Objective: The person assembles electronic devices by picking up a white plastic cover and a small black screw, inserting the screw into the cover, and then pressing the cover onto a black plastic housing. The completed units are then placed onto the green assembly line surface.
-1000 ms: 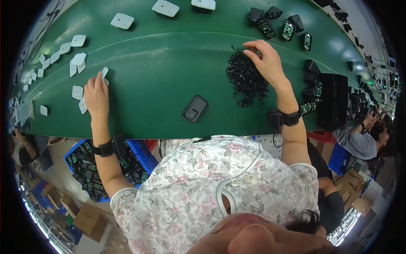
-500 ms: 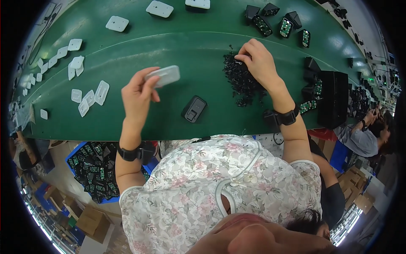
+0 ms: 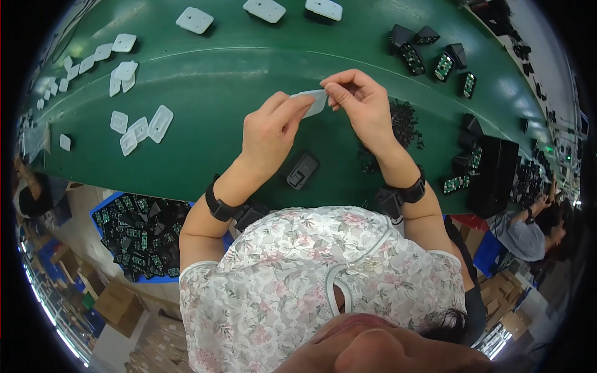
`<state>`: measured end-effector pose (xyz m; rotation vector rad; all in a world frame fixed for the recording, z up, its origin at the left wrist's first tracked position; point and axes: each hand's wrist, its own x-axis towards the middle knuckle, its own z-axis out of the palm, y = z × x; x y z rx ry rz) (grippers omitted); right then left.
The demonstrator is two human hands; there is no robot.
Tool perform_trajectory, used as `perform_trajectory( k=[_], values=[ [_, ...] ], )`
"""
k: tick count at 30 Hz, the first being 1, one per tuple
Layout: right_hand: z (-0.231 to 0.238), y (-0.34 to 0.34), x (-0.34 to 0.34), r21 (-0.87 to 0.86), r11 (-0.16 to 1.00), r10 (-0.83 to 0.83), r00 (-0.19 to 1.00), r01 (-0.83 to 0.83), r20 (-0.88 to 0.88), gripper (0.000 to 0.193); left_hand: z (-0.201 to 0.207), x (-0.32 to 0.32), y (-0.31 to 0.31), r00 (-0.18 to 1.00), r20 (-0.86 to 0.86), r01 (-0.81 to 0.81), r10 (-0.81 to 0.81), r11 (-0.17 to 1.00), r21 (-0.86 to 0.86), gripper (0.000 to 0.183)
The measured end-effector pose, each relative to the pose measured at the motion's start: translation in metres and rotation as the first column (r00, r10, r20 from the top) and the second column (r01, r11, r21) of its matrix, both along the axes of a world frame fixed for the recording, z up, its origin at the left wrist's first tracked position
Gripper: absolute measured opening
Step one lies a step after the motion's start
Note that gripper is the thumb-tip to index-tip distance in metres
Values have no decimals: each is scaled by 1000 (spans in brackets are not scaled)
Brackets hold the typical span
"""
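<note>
Above the table, my left hand (image 3: pixel 268 127) is closed on a white plastic cover (image 3: pixel 316 103), a thin plate with rounded corners, partly hidden by the fingers. My right hand (image 3: pixel 364 109) meets its right edge, thumb and forefinger pinched together. A small black part shows as a dark speck at those fingertips; its shape is too small to tell. Below the hands, a black plastic housing (image 3: pixel 303 170) with a recessed face lies on the green table (image 3: pixel 211 118). Beside and partly behind my right forearm spreads a pile of small black parts (image 3: pixel 405 124).
Several white covers (image 3: pixel 161 124) lie at the left, with more along the far side. Black housings with green circuit boards (image 3: pixel 444 66) stand at the far right, near a black box (image 3: pixel 493 177). A blue bin (image 3: pixel 140 236) of circuit-board units is below left. Co-workers sit at both sides.
My right hand has left the black pile and come left to the white cover. My left hand has carried the cover right to meet it. The whole view has shifted slightly.
</note>
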<state>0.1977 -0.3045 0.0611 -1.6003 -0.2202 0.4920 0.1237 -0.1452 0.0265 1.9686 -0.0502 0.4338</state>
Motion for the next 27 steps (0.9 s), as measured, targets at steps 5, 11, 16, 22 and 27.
perform_trajectory(
  k=[5, 11, 16, 22, 27],
  values=[
    [-9, 26, -9, 99, 995, -15, 1000, 18, -26, 11, -1, 3, 3, 980, 148, -156, 136, 979, 132, 15],
    [-11, 29, -13, 12, 997, 69, 993, -71, 95, 11, 0, 0, 11, 967, 177, -216, 181, 954, 208, 14],
    [6, 27, -13, -206, 973, 180, 911, -108, 370, 15, 3, 0, 18, 990, 62, -126, 126, 992, -6, 9],
    [10, 22, -14, -286, 952, 225, 882, -109, 414, 10, 18, -14, 25, 952, -290, -44, -95, 898, -438, 8],
    [15, 26, -16, -261, 962, 186, 894, -82, 407, 6, 15, -17, 23, 947, -276, -47, -166, 778, -627, 17]
  ],
)
